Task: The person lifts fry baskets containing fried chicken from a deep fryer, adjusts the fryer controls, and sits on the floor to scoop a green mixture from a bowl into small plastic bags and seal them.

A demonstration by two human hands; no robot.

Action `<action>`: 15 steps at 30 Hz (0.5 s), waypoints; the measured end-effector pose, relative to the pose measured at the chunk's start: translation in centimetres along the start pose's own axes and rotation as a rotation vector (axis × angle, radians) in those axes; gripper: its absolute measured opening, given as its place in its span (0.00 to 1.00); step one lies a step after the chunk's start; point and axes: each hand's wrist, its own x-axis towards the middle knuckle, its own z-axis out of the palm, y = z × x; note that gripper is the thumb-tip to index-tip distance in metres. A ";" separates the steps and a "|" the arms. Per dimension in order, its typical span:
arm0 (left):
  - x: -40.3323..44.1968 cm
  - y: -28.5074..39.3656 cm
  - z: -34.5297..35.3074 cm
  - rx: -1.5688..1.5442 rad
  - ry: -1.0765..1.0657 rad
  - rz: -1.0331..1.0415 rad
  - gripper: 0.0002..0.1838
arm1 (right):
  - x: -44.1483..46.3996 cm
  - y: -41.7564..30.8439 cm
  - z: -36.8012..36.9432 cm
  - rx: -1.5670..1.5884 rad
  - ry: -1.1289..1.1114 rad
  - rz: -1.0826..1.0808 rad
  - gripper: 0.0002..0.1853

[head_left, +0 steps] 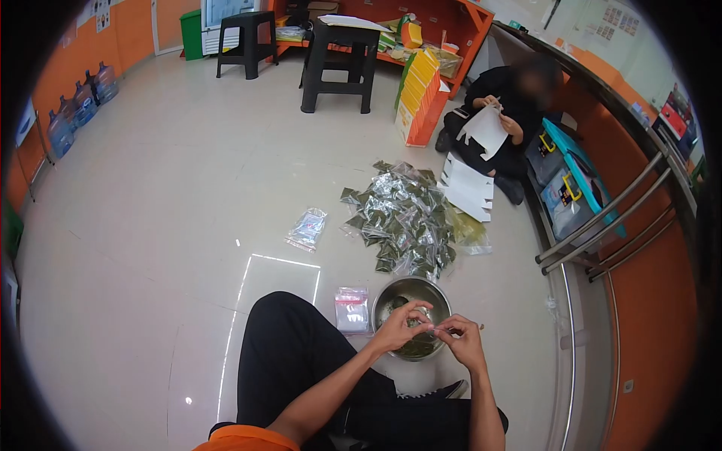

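Over a steel bowl (pixel 382 289), my left hand (pixel 404 327) and my right hand (pixel 460 338) meet with fingertips pinched together. Between them is what looks like a small clear plastic bag, mostly hidden by the fingers. Dark green dried leaf-like material (pixel 417 347) lies in the bowl, along with a dark round object (pixel 398 302). Left of the bowl sits a stack of clear zip bags (pixel 351 310) with red edges. Just beyond it is a large heap of filled clear packets (pixel 406 214) with green contents.
Another pack of clear plastic bags (pixel 307 229) lies on the floor. A person (pixel 511 113) sits at the back right holding white cut paper (pixel 486 133). Near them stand an orange-and-yellow box (pixel 421 101) and lidded plastic bins (pixel 560 188). Black stools (pixel 342 64) stand farther back. Metal rails (pixel 602 218) run along the right.
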 end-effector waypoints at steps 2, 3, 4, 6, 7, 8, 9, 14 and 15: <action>-0.3 1.2 0.0 -0.040 -0.004 -0.052 0.27 | -0.1 0.3 -0.2 -0.011 0.018 0.031 0.03; -0.2 0.8 0.1 -0.030 -0.018 -0.014 0.28 | -0.1 0.6 -0.3 0.004 0.019 0.038 0.03; 0.1 0.3 0.0 -0.021 -0.030 0.026 0.29 | 0.0 1.1 -0.3 0.018 0.017 0.044 0.03; 0.2 -0.1 0.1 -0.026 -0.033 0.051 0.29 | -0.1 1.2 -0.3 0.047 0.007 0.070 0.03; 0.2 -0.3 0.1 -0.041 -0.028 0.038 0.28 | -0.1 1.1 -0.2 0.061 0.000 0.090 0.03; 0.2 -0.4 0.1 -0.054 -0.023 0.026 0.27 | -0.1 1.1 0.0 0.076 -0.004 0.109 0.03; 0.3 -1.0 0.0 -0.045 -0.022 0.047 0.26 | 0.0 1.1 0.2 0.087 -0.007 0.088 0.03; 0.7 -2.5 -0.1 -0.058 0.018 0.113 0.22 | 0.2 0.7 1.0 0.068 -0.002 -0.004 0.03; 0.5 -1.9 -0.1 -0.081 0.025 0.081 0.22 | 0.2 0.8 1.0 0.093 0.000 0.008 0.03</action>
